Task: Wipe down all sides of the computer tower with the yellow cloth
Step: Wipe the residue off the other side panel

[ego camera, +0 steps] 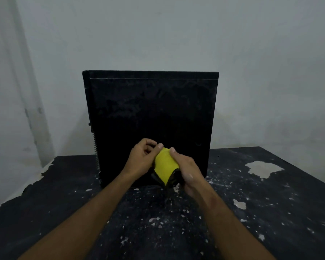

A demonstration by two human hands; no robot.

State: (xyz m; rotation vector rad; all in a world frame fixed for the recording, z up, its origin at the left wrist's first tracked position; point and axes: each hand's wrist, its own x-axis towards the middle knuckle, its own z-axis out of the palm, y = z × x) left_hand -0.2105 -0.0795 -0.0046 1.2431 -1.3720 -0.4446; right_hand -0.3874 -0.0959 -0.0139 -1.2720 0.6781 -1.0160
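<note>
Both hands meet at the yellow cloth (165, 164), low in front of the computer tower (150, 124). Left hand (141, 160) has fingers curled, thumb pressed on the cloth's upper left edge — pinching it. Right hand (186, 170) wraps the cloth's right side, thumb lying along the top, fingers curled round behind. So both are clamped on the cloth, hands nearly touching each other.

Cloth: bunched into a rounded wad, bright yellow, soft fuzzy face, with a dark trim or backing showing at its lower edge. It hangs just above the table (251, 203), right by the tower's bottom edge. Can't tell if it touches the panel.

Tower: black, boxy, standing upright on the table, broad flat side panel facing the camera. Panel is matte, smeared with pale dust streaks across the upper half — lower half looks darker. Thin seam line runs along the top. Ribbed vent slots down the lower left edge. No readable brand or label; a small mark near the lower right is too dim to read.

Table: black top, paint chipped, white flecks all over, one big bare patch at right. Plain pale wall (176, 34) behind.
</note>
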